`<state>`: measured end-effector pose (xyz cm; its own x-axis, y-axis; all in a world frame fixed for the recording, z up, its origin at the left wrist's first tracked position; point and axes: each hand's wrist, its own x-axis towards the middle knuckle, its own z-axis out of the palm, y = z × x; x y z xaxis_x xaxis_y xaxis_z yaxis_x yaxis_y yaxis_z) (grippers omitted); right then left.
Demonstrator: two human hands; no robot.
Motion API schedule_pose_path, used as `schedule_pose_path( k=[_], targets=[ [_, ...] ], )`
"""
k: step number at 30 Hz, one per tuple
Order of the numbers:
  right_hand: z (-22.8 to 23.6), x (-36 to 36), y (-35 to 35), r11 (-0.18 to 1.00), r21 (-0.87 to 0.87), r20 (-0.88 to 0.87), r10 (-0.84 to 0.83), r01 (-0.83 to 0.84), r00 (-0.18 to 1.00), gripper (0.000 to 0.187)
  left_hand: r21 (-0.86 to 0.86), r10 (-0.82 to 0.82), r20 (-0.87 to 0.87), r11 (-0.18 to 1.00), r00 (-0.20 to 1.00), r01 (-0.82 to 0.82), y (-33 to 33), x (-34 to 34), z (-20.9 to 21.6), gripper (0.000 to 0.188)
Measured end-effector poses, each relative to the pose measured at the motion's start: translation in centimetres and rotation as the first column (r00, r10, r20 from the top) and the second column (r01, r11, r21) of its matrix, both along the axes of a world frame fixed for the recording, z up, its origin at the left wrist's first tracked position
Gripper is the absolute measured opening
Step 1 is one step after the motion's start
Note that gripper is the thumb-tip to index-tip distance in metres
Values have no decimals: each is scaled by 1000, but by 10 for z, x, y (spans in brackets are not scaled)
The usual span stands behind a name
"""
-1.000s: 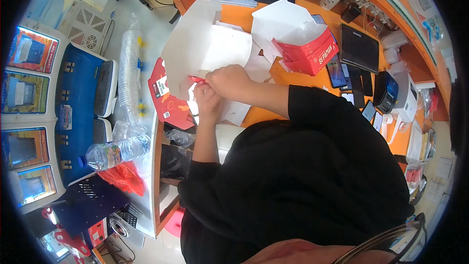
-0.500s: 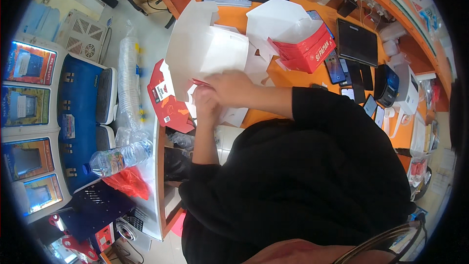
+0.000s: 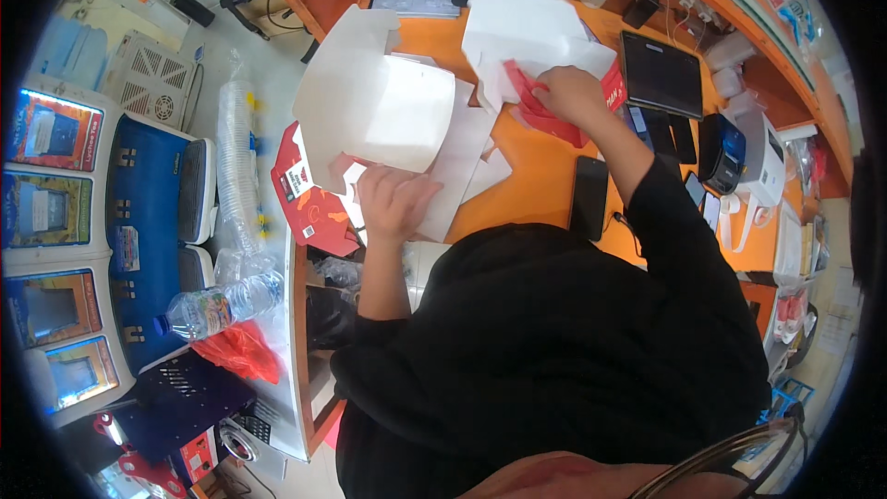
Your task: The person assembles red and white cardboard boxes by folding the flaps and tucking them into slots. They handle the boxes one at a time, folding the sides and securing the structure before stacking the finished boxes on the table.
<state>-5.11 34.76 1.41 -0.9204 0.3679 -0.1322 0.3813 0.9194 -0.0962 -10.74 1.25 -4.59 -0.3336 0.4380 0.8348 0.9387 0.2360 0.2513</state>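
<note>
A cardboard food box (image 3: 383,106) stands unfolded with its white inside facing up and a tall flap rising at its left. My left hand (image 3: 393,203) is at its near corner, fingers curled against the edge; the fingertips are partly hidden. To the right lies a stack of red cardboard food boxes, white inside, with a raised white flap (image 3: 513,23). My right hand (image 3: 575,97) has its fingers closed on a red box (image 3: 525,83) of that stack. A printed red flap (image 3: 314,203) sticks out left of the first box.
Flat white cardboard (image 3: 462,176) lies under the open box. A black phone (image 3: 589,199) and a tablet (image 3: 661,74) rest on the orange table, with more phones and a white printer (image 3: 758,162) farther right. A water bottle (image 3: 208,308) and stacked plastic cups (image 3: 238,166) are at left.
My right hand has left my left hand's side and moved right and away to the red boxes. My left hand stays by the open box, its fingers less bunched.
</note>
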Motion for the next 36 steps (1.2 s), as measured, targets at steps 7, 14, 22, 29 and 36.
schedule_pose_path(
  k=[7,14,22,29,36],
  targets=[
    [21,76,-31,837,-506,-336,-413,208,846,33,38,-384,347,917,855,397,86,49,16,69],
    [7,115,-61,514,-853,-415,-559,-93,717,32,-214,-249,423,907,871,363,137,70,33,109],
    [47,134,-67,791,-612,-598,-475,15,646,23,-215,-320,485,858,814,466,131,67,24,116],
    [65,137,-79,958,-286,-839,-262,24,477,17,-14,-518,327,833,790,553,139,66,64,114],
    [82,148,-72,951,-310,-845,-269,-13,462,19,-223,-341,456,851,822,476,144,62,32,113]
  ],
)
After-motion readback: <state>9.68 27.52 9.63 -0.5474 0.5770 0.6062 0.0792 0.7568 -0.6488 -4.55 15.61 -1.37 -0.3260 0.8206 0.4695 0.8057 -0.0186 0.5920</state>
